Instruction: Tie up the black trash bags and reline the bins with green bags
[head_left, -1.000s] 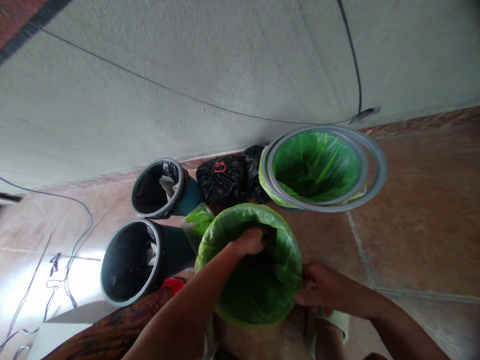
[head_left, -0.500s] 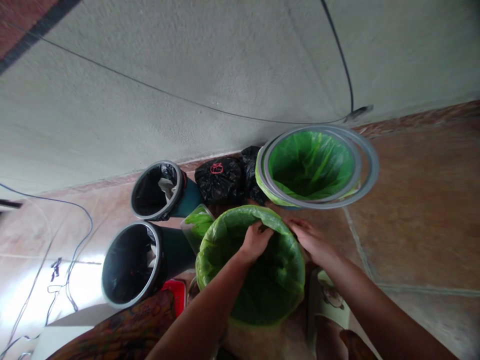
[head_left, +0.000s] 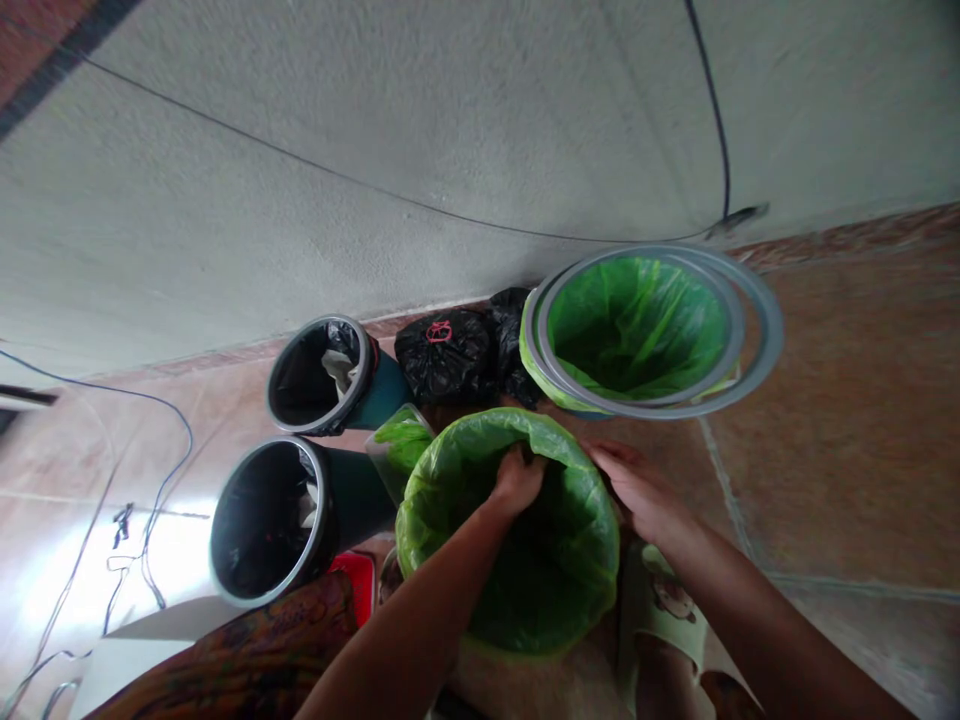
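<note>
A bin lined with a green plastic bag (head_left: 559, 585) stands right below me. My left hand (head_left: 516, 480) reaches inside its far rim, fingers closed on the green liner. My right hand (head_left: 637, 490) rests against the outer far-right side of the same rim, fingers stretched along the bag. A second, larger bin with a green liner and grey ring (head_left: 646, 330) stands behind it by the wall.
Two dark bins with black liners (head_left: 319, 375) (head_left: 266, 520) stand at the left. Tied black rubbish bags (head_left: 450, 355) lie by the wall. A small green bag (head_left: 397, 445) sits between the bins. Cables (head_left: 142, 480) trail over the tiled floor at left; a red object (head_left: 356, 580) lies near my leg.
My right hand has left the near-right rim and come round to the far-right side of the bin. My left hand stays at the far rim.
</note>
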